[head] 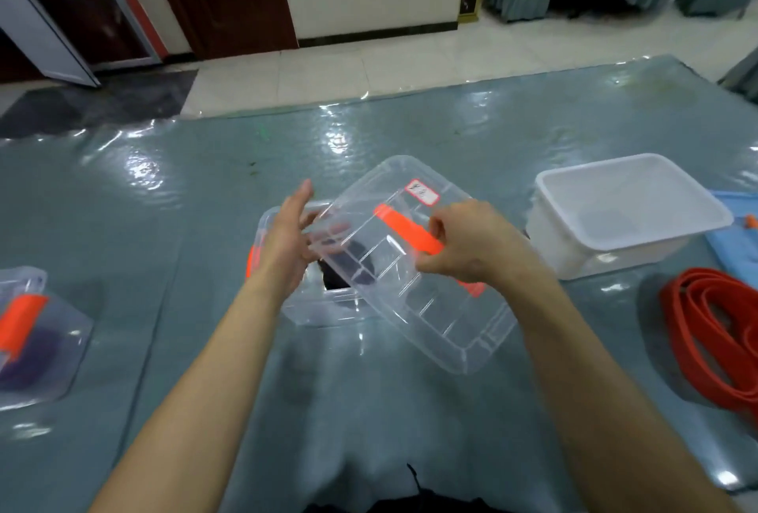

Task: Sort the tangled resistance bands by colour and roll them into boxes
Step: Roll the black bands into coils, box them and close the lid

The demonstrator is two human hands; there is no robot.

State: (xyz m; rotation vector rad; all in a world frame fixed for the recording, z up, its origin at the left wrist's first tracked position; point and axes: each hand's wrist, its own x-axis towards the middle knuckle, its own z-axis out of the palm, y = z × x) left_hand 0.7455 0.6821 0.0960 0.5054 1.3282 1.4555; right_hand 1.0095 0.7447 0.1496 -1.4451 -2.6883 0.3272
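A clear plastic box [311, 313] with orange clips stands at the table's middle, a rolled black band [340, 270] inside it. Tilted above it is the clear lid [434, 307] with an orange handle [404, 231] and a small label. My right hand [467, 246] grips the lid at that handle. My left hand [283, 242] touches the lid's left edge with its fingers spread and nearly straight. A red band [713, 336] lies coiled on the table at the right. At the far left stands a closed clear box [45, 344] holding a purple band.
An open white box [631, 254] stands at the right, a blue lid [734, 225] behind it. The table wears a glossy grey-green plastic cover [205, 192]. Beyond its far edge are tiled floor, a dark door and draped chairs.
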